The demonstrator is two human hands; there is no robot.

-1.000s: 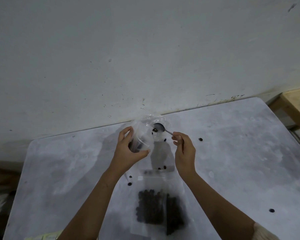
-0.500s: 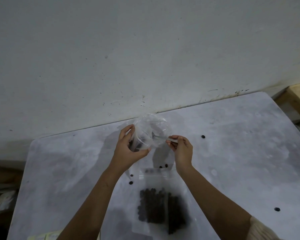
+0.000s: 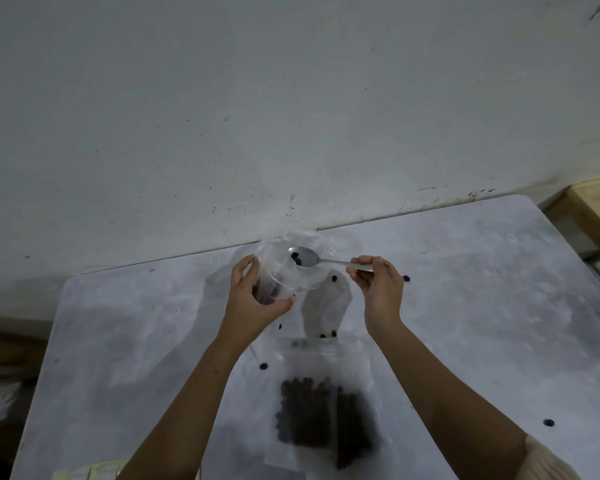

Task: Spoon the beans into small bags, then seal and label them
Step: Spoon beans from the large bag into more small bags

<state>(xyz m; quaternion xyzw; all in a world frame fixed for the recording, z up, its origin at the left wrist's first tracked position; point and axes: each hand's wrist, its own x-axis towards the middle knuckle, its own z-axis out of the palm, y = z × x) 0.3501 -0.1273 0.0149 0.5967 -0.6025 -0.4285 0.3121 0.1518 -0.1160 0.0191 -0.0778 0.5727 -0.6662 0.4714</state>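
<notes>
Left hand [image 3: 253,303] curls round the lower part of a crumpled clear plastic bag [image 3: 274,251], thumb on the near side and fingers on the far side, holding it upright off the grey mottled table [image 3: 465,306] with its mouth up. A dark mass sits at the bag's bottom, inside the grip. Right hand [image 3: 380,292] pinches the handle end of a thin metal spoon [image 3: 312,260] between thumb and fingertips.

Key relation: the spoon's long axis runs roughly left-right, handle at the right hand, bowl pointing toward the left hand and sitting at the open mouth of the held bag. The bowl is about level and carries two or three dark round beans [image 3: 296,258]. Cannot tell if the bowl is inside the rim or just above it.

A flat clear zip bag [image 3: 312,351] lies on the table nearer the person, between the forearms, its strip end toward the hands, with a thick patch of beans in its lower half. The right hand is slightly nearer it. I judge the next move is either a tip into the held bag or a carry back to the flat one; the spoon must stay level.

Loose beans [image 3: 334,278] are scattered on the table around both bags.
</notes>
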